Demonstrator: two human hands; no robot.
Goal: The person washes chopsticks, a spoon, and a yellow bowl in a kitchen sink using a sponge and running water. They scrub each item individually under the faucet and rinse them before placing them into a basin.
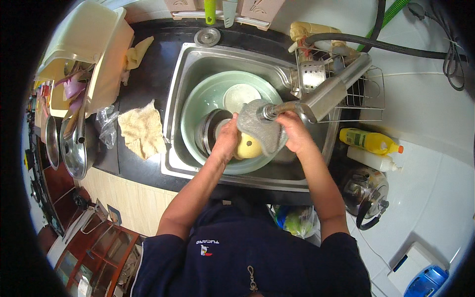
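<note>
In the steel sink (170, 133) stands a pale green plastic basin (188, 106). My left hand (227, 140) and my right hand (296, 132) hold a grey mesh cloth (262, 127) between them, spread right under the tap's end. Both hands are closed on its edges, with some fingers hidden behind it. A pale yellow round thing with a dark spot (249, 145) shows just below the cloth; I cannot make out its kind. Inside the basin, a white round dish (241, 96) lies at the back and a dark-rimmed metal pot or bowl (209, 129) at the left.
The thick steel tap (324, 99) reaches in from the right, before a wire rack (373, 89). A yellow bottle (368, 140), a white bottle (371, 159) and a kettle (366, 190) stand right. Left are a beige cloth (142, 129) and a cream dish container (106, 59).
</note>
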